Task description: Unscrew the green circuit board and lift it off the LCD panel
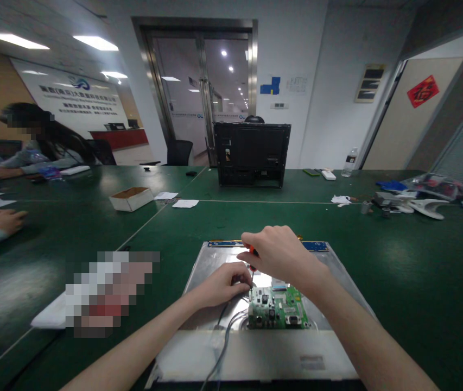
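Observation:
My right hand grips a screwdriver with an orange-red handle, held upright with its shaft pointing down. The tip meets the upper left corner of a green circuit board. Beside that corner, my left hand has its fingertips pinched together close to the shaft; whatever they hold is too small to make out. The board lies on the silvery back of a flat display panel. Grey cables run from the board's left side toward the panel's near edge.
A black monitor housing stands across the green table. An open cardboard box and papers lie to the left of it. On the right are a bottle and assorted parts. Other people sit at the left; one hand shows.

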The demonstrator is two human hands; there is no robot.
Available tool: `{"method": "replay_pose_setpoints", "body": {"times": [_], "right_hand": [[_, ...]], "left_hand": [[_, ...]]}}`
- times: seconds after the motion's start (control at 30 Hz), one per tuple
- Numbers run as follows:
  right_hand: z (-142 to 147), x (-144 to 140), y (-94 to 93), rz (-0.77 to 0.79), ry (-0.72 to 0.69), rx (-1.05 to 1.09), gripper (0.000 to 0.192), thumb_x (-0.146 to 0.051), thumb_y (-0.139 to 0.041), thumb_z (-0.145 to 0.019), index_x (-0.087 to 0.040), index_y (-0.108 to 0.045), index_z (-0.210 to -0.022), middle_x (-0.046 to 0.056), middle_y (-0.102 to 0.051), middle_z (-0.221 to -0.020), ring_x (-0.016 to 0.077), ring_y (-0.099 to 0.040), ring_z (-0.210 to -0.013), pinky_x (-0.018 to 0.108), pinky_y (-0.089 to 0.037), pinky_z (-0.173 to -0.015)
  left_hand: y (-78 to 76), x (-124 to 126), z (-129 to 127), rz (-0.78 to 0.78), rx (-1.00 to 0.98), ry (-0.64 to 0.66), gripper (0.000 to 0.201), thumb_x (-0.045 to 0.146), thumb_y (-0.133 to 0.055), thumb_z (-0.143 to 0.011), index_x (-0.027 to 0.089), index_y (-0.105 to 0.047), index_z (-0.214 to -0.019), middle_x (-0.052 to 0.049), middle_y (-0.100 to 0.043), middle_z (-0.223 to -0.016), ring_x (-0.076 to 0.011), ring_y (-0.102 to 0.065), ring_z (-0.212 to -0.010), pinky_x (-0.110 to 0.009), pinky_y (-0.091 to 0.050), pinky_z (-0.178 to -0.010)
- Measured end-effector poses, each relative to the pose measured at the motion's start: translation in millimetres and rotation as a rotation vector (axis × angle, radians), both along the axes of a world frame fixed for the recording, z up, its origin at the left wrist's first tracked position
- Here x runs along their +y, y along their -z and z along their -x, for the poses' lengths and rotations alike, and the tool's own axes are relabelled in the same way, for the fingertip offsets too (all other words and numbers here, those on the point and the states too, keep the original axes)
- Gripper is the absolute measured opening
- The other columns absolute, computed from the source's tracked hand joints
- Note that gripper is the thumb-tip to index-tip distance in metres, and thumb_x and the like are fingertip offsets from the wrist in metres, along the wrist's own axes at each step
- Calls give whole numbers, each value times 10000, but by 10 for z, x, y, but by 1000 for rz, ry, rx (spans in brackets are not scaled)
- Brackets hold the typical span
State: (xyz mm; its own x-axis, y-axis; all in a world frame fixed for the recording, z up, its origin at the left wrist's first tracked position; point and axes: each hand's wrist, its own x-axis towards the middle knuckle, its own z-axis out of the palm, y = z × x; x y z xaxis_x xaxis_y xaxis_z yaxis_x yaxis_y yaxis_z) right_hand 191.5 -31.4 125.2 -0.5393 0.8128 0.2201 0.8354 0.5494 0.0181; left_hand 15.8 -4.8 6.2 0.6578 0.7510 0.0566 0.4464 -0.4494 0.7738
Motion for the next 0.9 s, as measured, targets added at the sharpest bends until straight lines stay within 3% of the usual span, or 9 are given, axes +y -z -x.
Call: {"method": "replay_pose_setpoints", "body": {"times": [0.1, 0.2, 0.43, 0.57, 0.67, 0.77, 0.9], "right_hand": [[-28, -7, -20, 29, -21, 9, 109, -271, -571, -846, -201, -596, -926, 30, -684, -741, 157, -597, -634, 275, -168, -496], [-62, -28, -36, 64, -82, 53, 181, -224, -601, -779, -192, -575, -954, 27, -696, -793, 152, -590, -640, 267, -185, -494], [-5, -20, -14, 13, -40, 16, 268, -458, -516, -919, -217, -624, -871, 27, -668, -694, 164, -599, -633, 274, -187, -510], [9, -31, -8, 10, -39, 19, 113, -280, -537, -874, -206, -604, -926, 23, -680, -724, 148, -575, -606, 273, -182, -499], [-17, -50, -7, 29, -106, 60, 167, -231, -589, -785, -192, -567, -945, 16, -689, -769, 138, -561, -598, 265, -184, -482], [-22, -55, -3, 20, -135, 72, 163, -307, -606, -814, -202, -568, -933, 12, -691, -762, 141, -572, -609, 262, -185, -486], [22, -38, 4, -8, -62, 39, 254, -453, -529, -911, -213, -607, -877, 25, -679, -708, 154, -589, -624, 276, -172, -503]], "left_hand": [[4, 7, -3, 1, -21, 18, 84, 88, -585, -772, 158, -628, -786, 13, -627, -749, -144, -562, -699, -250, -445, -687], [15, 20, 1, 6, -38, 20, 77, 96, -595, -773, 161, -627, -799, 15, -635, -765, -147, -566, -707, -254, -448, -694], [30, 36, 14, 15, -11, 24, 74, 110, -581, -784, 163, -634, -786, 13, -630, -744, -147, -567, -693, -237, -441, -652], [64, 50, 16, 19, -38, 30, 91, 100, -584, -760, 156, -629, -817, 7, -629, -764, -152, -560, -708, -241, -445, -652], [73, 40, 13, -5, -50, 21, 79, 108, -595, -755, 157, -626, -809, 2, -634, -780, -160, -555, -724, -254, -446, -672], [67, 20, 14, -11, -48, -9, 56, 133, -591, -779, 159, -626, -815, 1, -634, -776, -160, -558, -714, -257, -444, -669], [79, 28, 31, 20, -9, 8, 73, 162, -576, -807, 160, -636, -848, -5, -638, -794, -164, -578, -721, -254, -447, -653]]}}
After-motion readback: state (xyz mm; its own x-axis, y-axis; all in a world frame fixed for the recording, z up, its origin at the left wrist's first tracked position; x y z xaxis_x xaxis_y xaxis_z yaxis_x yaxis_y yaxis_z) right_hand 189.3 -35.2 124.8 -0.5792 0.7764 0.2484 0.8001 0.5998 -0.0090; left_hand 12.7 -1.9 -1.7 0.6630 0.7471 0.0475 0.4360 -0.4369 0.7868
